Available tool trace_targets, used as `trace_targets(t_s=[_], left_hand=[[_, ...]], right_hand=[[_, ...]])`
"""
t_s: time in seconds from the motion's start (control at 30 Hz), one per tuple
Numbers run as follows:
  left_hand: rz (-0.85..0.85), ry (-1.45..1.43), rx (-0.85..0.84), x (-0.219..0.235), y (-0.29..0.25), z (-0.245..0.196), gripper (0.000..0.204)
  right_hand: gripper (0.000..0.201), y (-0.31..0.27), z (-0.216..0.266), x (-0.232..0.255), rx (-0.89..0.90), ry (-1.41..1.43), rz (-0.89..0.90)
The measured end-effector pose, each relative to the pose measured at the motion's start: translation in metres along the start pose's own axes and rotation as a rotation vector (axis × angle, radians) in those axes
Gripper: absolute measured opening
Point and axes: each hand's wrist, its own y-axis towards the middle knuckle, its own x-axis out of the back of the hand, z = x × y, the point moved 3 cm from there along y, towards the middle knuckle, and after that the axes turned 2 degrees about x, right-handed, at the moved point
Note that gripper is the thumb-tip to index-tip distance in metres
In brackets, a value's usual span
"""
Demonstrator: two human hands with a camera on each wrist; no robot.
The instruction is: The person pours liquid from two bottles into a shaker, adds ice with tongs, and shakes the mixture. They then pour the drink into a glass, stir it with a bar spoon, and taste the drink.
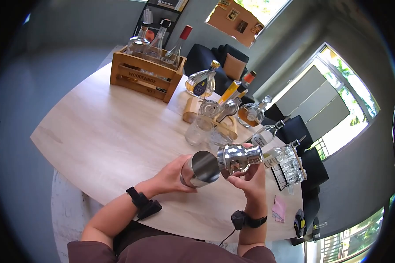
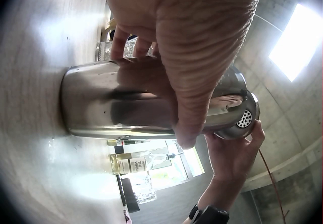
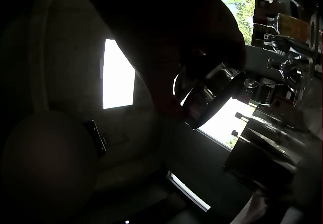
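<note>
My left hand (image 1: 172,176) is wrapped round the steel cocktail shaker tin (image 1: 202,170), whose open mouth faces up in the head view. In the left wrist view the tin (image 2: 91,103) has its base at the tabletop. Just right of the mouth, my right hand (image 1: 253,182) holds the shaker's steel top (image 1: 236,158) tilted on its side, apart from the tin. Small strainer holes (image 2: 245,118) show in that top from the left wrist. The right wrist view is dark, with the top's rim (image 3: 217,100) turned toward the tin (image 3: 267,151).
Beyond the tin stand a mixing glass (image 1: 199,131), a strainer (image 1: 209,107) and a wooden holder (image 1: 191,109). Several bottles, including a round decanter (image 1: 201,83), line the far side. A wooden crate (image 1: 140,79) holds bottles. A pink cloth (image 1: 278,208) lies at right.
</note>
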Motion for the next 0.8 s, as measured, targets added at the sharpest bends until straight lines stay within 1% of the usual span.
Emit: trace_targets(t_s=[0.1, 0.17, 0.2, 0.27, 0.3, 0.33, 0.4, 0.43, 0.5, 0.63, 0.73, 0.8], left_hand=[[0.004, -0.031, -0.018, -0.001, 0.0, 0.0, 0.094], [0.01, -0.017, 0.012, 0.0, -0.001, -0.001, 0.095], [0.006, -0.021, 0.015, 0.0, -0.001, -0.001, 0.095], [0.012, -0.02, -0.016, 0.0, -0.001, -0.002, 0.093], [0.007, -0.025, -0.012, 0.0, -0.001, -0.002, 0.093], [0.012, -0.03, -0.008, 0.0, -0.001, -0.002, 0.093], [0.012, -0.037, -0.002, 0.0, -0.002, -0.002, 0.093], [0.011, -0.021, -0.006, 0.0, -0.002, -0.002, 0.093], [0.007, -0.005, -0.007, 0.0, -0.002, -0.001, 0.093], [-0.008, -0.029, -0.019, 0.0, -0.002, 0.0, 0.094], [-0.002, -0.029, -0.004, -0.001, -0.002, 0.001, 0.094], [0.006, -0.021, 0.007, -0.001, -0.001, 0.0, 0.094]], right_hand=[[0.087, 0.002, 0.002, -0.009, -0.033, -0.018, 0.044], [0.087, 0.003, -0.006, -0.013, 0.026, -0.138, 0.126], [0.087, 0.003, -0.006, -0.015, 0.022, -0.14, 0.13], [0.086, 0.004, -0.004, -0.023, 0.027, -0.162, 0.192], [0.084, 0.004, -0.003, -0.026, -0.032, -0.15, 0.191], [0.084, 0.006, -0.004, -0.027, -0.038, -0.151, 0.196], [0.084, 0.009, -0.003, -0.03, 0.107, -0.41, 0.268], [0.084, 0.01, -0.004, -0.032, 0.104, -0.411, 0.273], [0.084, 0.011, -0.003, -0.036, 0.172, -0.46, 0.287], [0.086, 0.013, -0.012, -0.032, 0.137, -0.473, 0.315], [0.09, 0.011, -0.026, -0.025, 0.099, -0.413, 0.31], [0.097, 0.01, -0.03, -0.024, 0.043, -0.332, 0.334]])
